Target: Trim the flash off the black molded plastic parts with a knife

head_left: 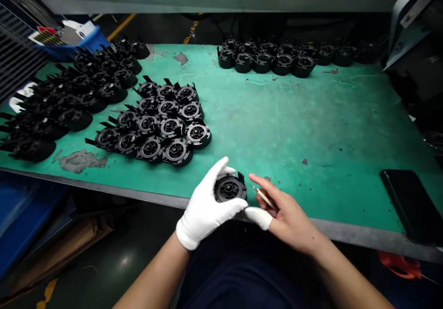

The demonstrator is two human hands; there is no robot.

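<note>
A round black plastic housing (228,189) with ribs and an upright tab sits in my left hand (207,202), which wears a white glove. Its fingers and thumb curl around the part's rim, just above the table's front edge. My right hand (284,212) is bare except for a white cover on the thumb, whose tip comes close to the housing. Between its curled fingers lies a slim pale-handled tool (265,198) with a pointed metal tip; its exact kind is not clear. The index finger extends toward the housing's right side.
Similar black housings (169,126) stand in rows on the green tabletop (270,115), with more at far left (74,117) and along the back (263,62). A black phone (411,205) lies at the right edge. A blue bin (83,43) stands at the back left.
</note>
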